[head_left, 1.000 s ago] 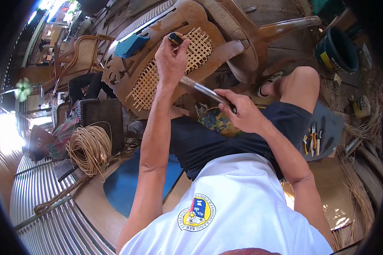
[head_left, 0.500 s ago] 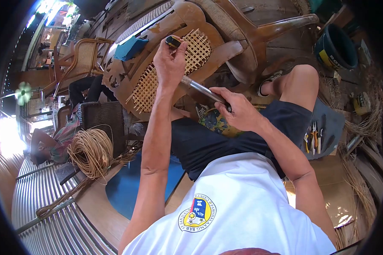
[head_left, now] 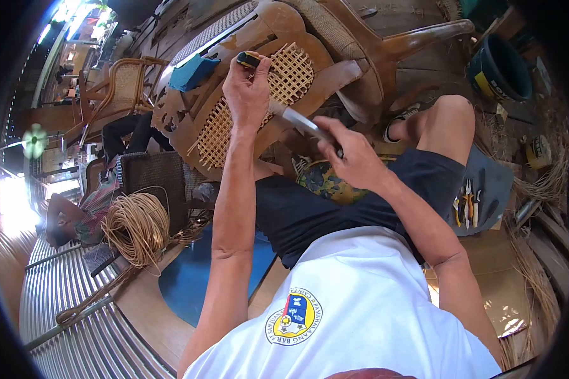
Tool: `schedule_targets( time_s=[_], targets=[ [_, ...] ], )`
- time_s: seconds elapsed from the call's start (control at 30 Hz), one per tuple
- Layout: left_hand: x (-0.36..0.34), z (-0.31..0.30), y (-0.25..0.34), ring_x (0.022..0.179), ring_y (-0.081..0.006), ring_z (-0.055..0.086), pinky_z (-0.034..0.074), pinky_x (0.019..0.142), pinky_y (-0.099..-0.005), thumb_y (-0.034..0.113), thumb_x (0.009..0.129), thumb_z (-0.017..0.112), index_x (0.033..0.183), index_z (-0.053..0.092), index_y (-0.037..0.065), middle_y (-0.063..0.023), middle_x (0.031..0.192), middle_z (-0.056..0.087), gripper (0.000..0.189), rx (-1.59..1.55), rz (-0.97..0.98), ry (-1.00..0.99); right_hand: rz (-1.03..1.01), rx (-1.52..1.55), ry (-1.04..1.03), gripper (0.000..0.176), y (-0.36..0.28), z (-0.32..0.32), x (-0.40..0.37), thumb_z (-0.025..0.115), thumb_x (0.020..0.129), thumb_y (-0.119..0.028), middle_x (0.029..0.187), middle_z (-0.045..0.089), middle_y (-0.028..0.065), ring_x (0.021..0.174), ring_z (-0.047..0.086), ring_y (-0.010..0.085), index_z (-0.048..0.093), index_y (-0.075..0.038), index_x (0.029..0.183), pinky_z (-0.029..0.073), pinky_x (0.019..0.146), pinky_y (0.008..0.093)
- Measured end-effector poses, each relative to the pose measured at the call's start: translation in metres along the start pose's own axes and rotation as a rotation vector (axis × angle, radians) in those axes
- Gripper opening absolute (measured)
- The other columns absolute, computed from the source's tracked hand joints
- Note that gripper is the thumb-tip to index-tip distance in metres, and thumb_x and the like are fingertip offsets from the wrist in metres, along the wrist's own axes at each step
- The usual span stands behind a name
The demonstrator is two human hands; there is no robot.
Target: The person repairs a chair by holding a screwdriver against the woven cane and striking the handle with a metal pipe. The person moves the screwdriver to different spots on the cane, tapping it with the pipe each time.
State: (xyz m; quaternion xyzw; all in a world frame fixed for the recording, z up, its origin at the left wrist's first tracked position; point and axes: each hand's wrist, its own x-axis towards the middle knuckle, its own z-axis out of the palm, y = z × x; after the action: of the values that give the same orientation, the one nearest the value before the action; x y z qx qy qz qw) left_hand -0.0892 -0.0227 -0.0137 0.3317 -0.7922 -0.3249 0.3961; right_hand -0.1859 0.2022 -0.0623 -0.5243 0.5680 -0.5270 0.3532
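My left hand (head_left: 246,95) is closed round a short tool with a black and yellow handle (head_left: 248,60), over the woven cane panel (head_left: 291,72) of a carved wooden frame (head_left: 278,24). The tool's lower end is hidden by the hand. My right hand (head_left: 354,155) grips the dark handle of a hammer (head_left: 305,122). Its metal shaft slants up and left, and its blurred head is close to my left wrist. Open-weave cane also shows left of my left wrist.
A blue cloth (head_left: 193,72) lies on the frame's left part. Pliers (head_left: 468,202) and other tools rest at the right, below a dark bucket (head_left: 499,69). A cane coil (head_left: 136,227) and another person (head_left: 76,218) are at the left.
My left hand and its tool have shifted slightly up and left. The hammer has moved slightly and is blurred, with its shaft higher near my left wrist.
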Motion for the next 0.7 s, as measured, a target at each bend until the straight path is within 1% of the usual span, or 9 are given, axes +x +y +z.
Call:
schedule_targets(
  time_s=[0.1, 0.17, 0.2, 0.27, 0.3, 0.37, 0.5, 0.57, 0.7],
  targets=[
    [-0.002, -0.004, 0.006, 0.09, -0.0082, 0.068, 0.053, 0.079, -0.0257, 0.019, 0.101, 0.078, 0.112, 0.069, 0.004, -0.0024, 0.097, 0.076, 0.021, 0.009, 0.0, 0.014, 0.161, -0.003, 0.17, 0.037, -0.006, 0.002, -0.001, 0.062, 0.1, -0.006, 0.102, 0.07, 0.0268, 0.095, 0.071, 0.0428, 0.056, 0.0, 0.136, 0.054, 0.083, 0.0479],
    [-0.007, -0.009, 0.01, 0.091, -0.0083, 0.068, 0.053, 0.081, -0.0248, 0.018, 0.101, 0.077, 0.112, 0.069, 0.004, -0.0028, 0.1, 0.077, 0.019, -0.054, 0.021, 0.068, -0.026, 0.015, 0.118, 0.038, 0.0, 0.005, -0.013, 0.063, 0.1, -0.006, 0.104, 0.07, 0.0263, 0.094, 0.071, 0.0421, 0.056, 0.001, 0.137, 0.054, 0.083, 0.047],
    [-0.009, -0.012, 0.015, 0.091, -0.0082, 0.069, 0.054, 0.082, -0.0244, 0.017, 0.102, 0.077, 0.112, 0.069, 0.005, -0.0029, 0.101, 0.077, 0.018, -0.037, 0.006, 0.063, -0.022, 0.015, 0.123, 0.038, -0.002, 0.004, -0.019, 0.063, 0.1, -0.006, 0.104, 0.07, 0.0263, 0.094, 0.071, 0.0421, 0.056, 0.001, 0.137, 0.054, 0.083, 0.047],
    [-0.013, -0.009, 0.014, 0.091, -0.0078, 0.068, 0.054, 0.081, -0.0243, 0.017, 0.102, 0.077, 0.112, 0.069, 0.005, -0.0027, 0.101, 0.077, 0.018, -0.044, 0.008, 0.046, 0.027, 0.035, 0.045, 0.042, -0.006, 0.001, -0.029, 0.061, 0.103, -0.006, 0.098, 0.07, 0.0181, 0.081, 0.068, 0.0263, 0.053, 0.0, 0.144, 0.053, 0.078, 0.0379],
    [-0.016, -0.009, 0.013, 0.091, -0.0073, 0.068, 0.053, 0.081, -0.0241, 0.017, 0.102, 0.077, 0.113, 0.069, 0.005, -0.0026, 0.101, 0.077, 0.019, -0.047, 0.012, 0.032, 0.027, 0.036, 0.038, 0.042, -0.004, 0.0, -0.03, 0.061, 0.103, -0.006, 0.098, 0.07, 0.0181, 0.081, 0.068, 0.0263, 0.053, 0.0, 0.144, 0.053, 0.078, 0.0379],
    [-0.017, -0.003, 0.009, 0.09, -0.0063, 0.067, 0.053, 0.078, -0.024, 0.016, 0.101, 0.077, 0.113, 0.069, 0.005, -0.0021, 0.1, 0.077, 0.018, -0.038, 0.03, 0.027, 0.061, 0.038, 0.028, 0.039, 0.001, -0.003, -0.031, 0.062, 0.1, -0.005, 0.105, 0.071, 0.0249, 0.093, 0.072, 0.04, 0.055, 0.001, 0.139, 0.055, 0.084, 0.0443],
    [-0.012, 0.008, 0.001, 0.09, -0.0058, 0.067, 0.054, 0.077, -0.024, 0.014, 0.102, 0.076, 0.113, 0.068, 0.004, -0.0012, 0.098, 0.076, 0.017, 0.054, 0.069, -0.045, 0.08, 0.041, -0.032, 0.039, 0.002, -0.008, -0.022, 0.062, 0.1, -0.004, 0.104, 0.071, 0.0251, 0.091, 0.072, 0.0388, 0.055, 0.002, 0.138, 0.055, 0.083, 0.0435],
    [-0.012, 0.009, 0.001, 0.09, -0.0057, 0.066, 0.054, 0.076, -0.0238, 0.013, 0.102, 0.075, 0.113, 0.068, 0.003, -0.0014, 0.099, 0.075, 0.016, -0.011, 0.083, -0.052, 0.072, 0.063, 0.112, 0.041, 0.003, -0.004, -0.016, 0.062, 0.099, -0.003, 0.099, 0.071, 0.0245, 0.089, 0.071, 0.0385, 0.055, 0.002, 0.139, 0.055, 0.082, 0.0429],
    [-0.018, 0.001, 0.013, 0.089, -0.0059, 0.066, 0.054, 0.076, -0.0238, 0.012, 0.102, 0.075, 0.113, 0.068, 0.004, -0.0012, 0.1, 0.075, 0.015, -0.089, 0.072, -0.017, 0.015, 0.006, 0.184, 0.042, -0.003, 0.005, -0.022, 0.063, 0.098, -0.003, 0.097, 0.07, 0.024, 0.089, 0.072, 0.0376, 0.055, 0.001, 0.139, 0.055, 0.082, 0.0428]
  ],
)
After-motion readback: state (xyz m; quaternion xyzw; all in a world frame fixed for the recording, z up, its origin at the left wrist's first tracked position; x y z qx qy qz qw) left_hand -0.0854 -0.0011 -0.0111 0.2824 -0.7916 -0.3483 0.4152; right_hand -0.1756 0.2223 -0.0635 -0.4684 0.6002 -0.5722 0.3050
